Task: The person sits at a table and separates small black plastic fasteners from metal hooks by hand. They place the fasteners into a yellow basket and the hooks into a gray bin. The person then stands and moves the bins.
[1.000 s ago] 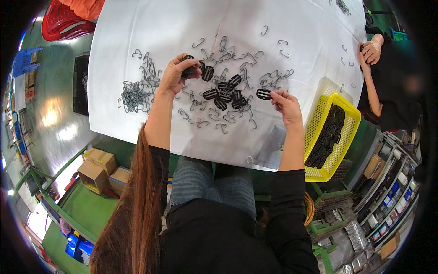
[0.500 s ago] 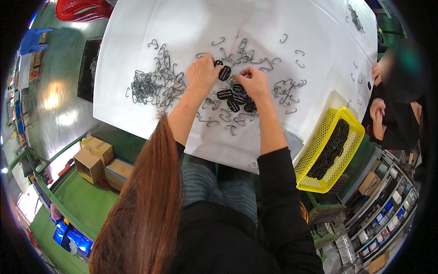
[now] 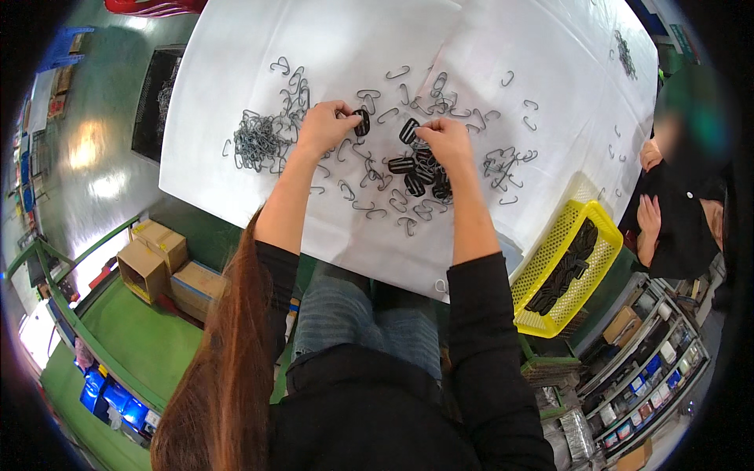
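Note:
My left hand [image 3: 325,127] is closed in a pinch on a black slotted buckle [image 3: 361,122], held upright above the white table. To its right, my right hand [image 3: 446,143] pinches another black slotted buckle [image 3: 409,130] between thumb and fingertips. Just under the right hand lies a small pile of the same black buckles [image 3: 415,184], partly covered by that hand. Loose grey metal hooks [image 3: 399,200], bent like open links, lie scattered around both hands. A denser heap of these hooks [image 3: 256,143] sits left of my left hand.
A yellow perforated basket [image 3: 577,267] holding black buckles stands at the table's right edge. Beyond it sits another person [image 3: 683,212], hands near the table edge. More hooks [image 3: 625,55] lie at the far right of the white table [image 3: 236,47]. Cardboard boxes [image 3: 161,259] stand lower left.
My hands have drawn apart. Two black buckles were together at my left hand; now one is in each hand. The whole view has shifted slightly.

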{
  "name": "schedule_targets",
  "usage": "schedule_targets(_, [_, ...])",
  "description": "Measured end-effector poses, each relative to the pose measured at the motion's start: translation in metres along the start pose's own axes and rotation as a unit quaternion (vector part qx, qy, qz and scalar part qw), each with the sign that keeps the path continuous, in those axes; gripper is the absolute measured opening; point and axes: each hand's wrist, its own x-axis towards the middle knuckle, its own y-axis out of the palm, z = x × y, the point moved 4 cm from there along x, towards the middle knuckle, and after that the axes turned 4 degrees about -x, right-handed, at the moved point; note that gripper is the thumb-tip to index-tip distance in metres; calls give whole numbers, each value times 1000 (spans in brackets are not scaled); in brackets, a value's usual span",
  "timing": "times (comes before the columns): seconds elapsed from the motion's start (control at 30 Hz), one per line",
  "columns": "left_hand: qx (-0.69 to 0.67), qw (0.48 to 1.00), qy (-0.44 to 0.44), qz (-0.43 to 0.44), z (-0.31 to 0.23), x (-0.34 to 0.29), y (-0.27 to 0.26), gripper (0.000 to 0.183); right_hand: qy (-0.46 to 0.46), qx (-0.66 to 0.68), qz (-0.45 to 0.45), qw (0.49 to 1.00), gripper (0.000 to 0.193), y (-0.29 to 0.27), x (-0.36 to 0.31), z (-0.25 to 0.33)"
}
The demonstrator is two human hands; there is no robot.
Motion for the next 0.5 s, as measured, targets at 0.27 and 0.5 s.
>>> schedule_targets(0.27, [-128, 990, -5, 56, -2, -9, 3, 27, 43, 104, -43, 993, 19, -59, -34, -37])
schedule_targets(0.5, [70, 993, 89, 22, -14, -25, 6, 17, 74, 404, 89, 908, 22, -83, -74, -85])
